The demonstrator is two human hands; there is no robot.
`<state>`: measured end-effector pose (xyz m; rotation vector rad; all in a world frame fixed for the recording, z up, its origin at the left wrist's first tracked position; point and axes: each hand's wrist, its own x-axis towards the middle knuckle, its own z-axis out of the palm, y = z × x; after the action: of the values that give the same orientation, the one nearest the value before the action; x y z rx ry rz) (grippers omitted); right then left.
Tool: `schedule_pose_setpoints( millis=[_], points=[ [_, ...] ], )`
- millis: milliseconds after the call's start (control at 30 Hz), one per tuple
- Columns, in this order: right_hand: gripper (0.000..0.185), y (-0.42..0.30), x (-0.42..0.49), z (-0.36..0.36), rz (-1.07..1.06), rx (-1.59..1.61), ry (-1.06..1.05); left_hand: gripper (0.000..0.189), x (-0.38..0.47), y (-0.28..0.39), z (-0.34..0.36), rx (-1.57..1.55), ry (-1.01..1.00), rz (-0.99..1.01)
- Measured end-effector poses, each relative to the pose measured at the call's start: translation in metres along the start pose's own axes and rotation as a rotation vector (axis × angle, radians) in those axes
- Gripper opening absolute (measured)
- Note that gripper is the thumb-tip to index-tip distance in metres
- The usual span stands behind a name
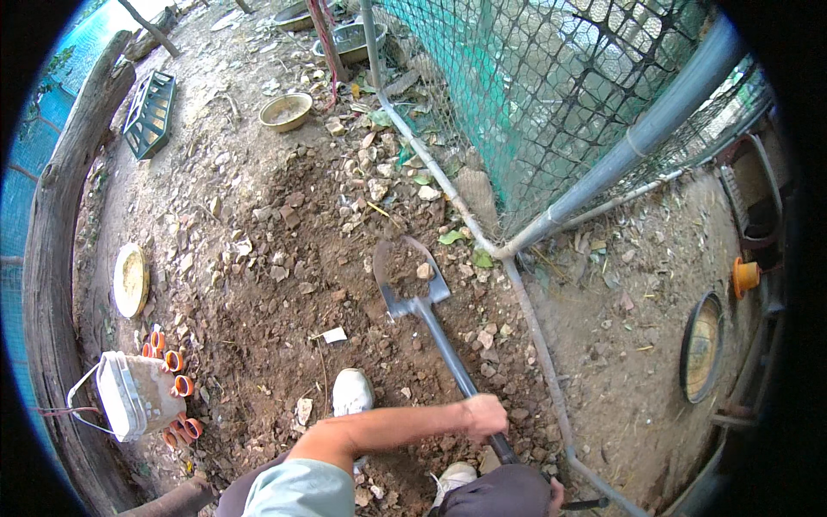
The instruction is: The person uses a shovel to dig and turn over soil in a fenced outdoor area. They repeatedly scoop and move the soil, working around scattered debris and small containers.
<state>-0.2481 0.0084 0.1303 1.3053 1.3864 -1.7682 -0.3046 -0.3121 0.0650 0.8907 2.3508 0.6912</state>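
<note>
A shovel [446, 349] with a dark shaft slants across the dug soil. Its metal blade [395, 274] lies on the ground, with loose dirt and a stone [425, 271] on it. My left hand [486, 417] wraps around the lower part of the shaft. Low in the view, my right hand [555, 496] is at the handle end [585, 503], mostly hidden behind my knee. Broken soil and stones surround the blade. My white shoes [353, 391] stand either side of the shaft.
A pipe-framed net fence [549, 129] rises close to the blade's right. On the left are a log [55, 258], a white bucket feeder [145, 395] with orange cups, a shallow dish [131, 280] and a green crate [150, 116]. A tan basin [285, 112] sits ahead; a black-rimmed pan [701, 347] lies beyond the fence.
</note>
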Motion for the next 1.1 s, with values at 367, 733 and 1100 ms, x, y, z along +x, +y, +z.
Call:
schedule_pose_setpoints(
  millis=[367, 733, 1100],
  points=[
    [0.038, 0.018, 0.027, 0.289, 0.085, 0.143, -0.492, 0.011, -0.101, -0.22, -0.106, 0.398, 0.095, -0.365],
    [0.027, -0.099, 0.024, 0.193, -0.039, -0.349, -0.424, 0.012, -0.041, -0.129, -0.052, 0.114, 0.483, -0.282],
    [0.023, -0.074, -0.046, 0.256, -0.631, -1.502, -0.578, 0.019, -0.118, -0.143, -0.064, 0.235, 0.539, -0.143]
  ],
)
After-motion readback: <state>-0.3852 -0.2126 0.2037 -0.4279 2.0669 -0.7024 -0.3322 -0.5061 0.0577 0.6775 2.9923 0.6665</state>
